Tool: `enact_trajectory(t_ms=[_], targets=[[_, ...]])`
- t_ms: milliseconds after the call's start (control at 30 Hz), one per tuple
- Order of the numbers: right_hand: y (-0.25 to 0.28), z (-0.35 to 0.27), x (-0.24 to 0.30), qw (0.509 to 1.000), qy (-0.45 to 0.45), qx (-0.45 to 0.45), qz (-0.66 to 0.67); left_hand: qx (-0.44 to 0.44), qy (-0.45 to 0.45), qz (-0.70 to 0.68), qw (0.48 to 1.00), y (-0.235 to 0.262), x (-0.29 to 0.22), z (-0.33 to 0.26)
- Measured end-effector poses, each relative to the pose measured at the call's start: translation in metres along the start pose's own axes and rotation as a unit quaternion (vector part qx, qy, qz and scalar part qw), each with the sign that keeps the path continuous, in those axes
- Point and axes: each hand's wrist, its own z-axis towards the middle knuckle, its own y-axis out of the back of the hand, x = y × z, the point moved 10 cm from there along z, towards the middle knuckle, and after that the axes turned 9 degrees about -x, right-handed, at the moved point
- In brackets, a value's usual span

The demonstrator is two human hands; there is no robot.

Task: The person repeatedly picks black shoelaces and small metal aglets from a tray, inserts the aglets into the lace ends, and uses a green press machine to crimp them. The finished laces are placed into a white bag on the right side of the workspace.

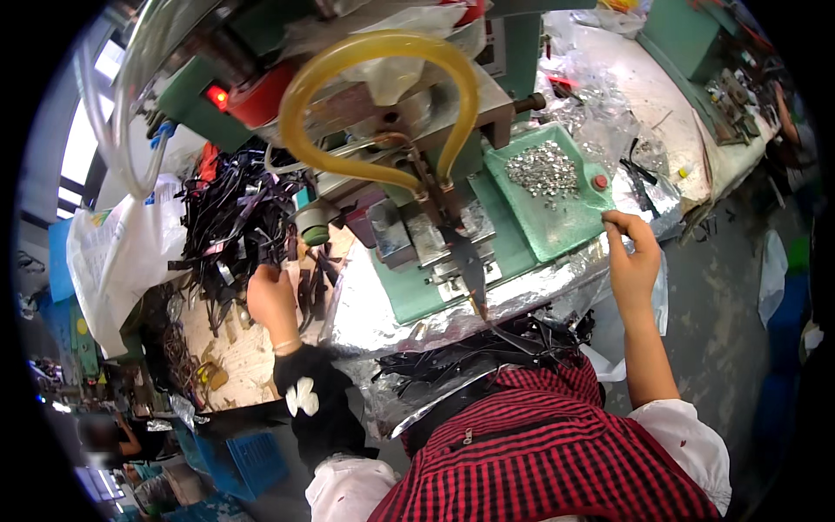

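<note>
My left hand (271,300) reaches into a heap of black straps (233,217) on the left of the bench, its fingers closed among them. My right hand (631,257) rests at the near edge of a green tray (557,230), with thumb and fingers pinched together; whether a piece sits between them I cannot tell. A pile of small silver metal pieces (544,170) lies on that tray. Between the hands stands a green press machine (435,261) with a pointed tool tip (477,300) and a looped yellow hose (383,96).
Foil sheeting (374,304) wraps the machine's front edge. More black straps (487,348) lie in my lap. A white plastic bag (117,252) hangs at the left. A red lamp (217,96) glows on the machine. A blue crate (248,461) sits on the floor; another green machine (696,39) stands far right.
</note>
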Motion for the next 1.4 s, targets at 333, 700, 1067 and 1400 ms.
enact_trajectory(t_ms=[333,700,1067,1400], targets=[[-0.112,0.01,0.13,0.935,-0.056,0.125,0.327,0.018,0.021,-0.567,0.824,0.032,-0.094,-0.056],[-0.117,-0.005,0.154,0.878,-0.154,0.189,0.411,-0.273,-0.264,-0.556,0.739,0.234,-0.17,-0.112],[-0.093,0.045,0.085,0.917,-0.154,0.176,0.322,-0.209,-0.543,-0.41,0.702,0.193,-0.251,-0.176],[-0.059,0.023,0.005,0.992,0.017,0.111,-0.052,-0.174,-0.532,-0.429,0.709,0.189,-0.253,-0.175]])
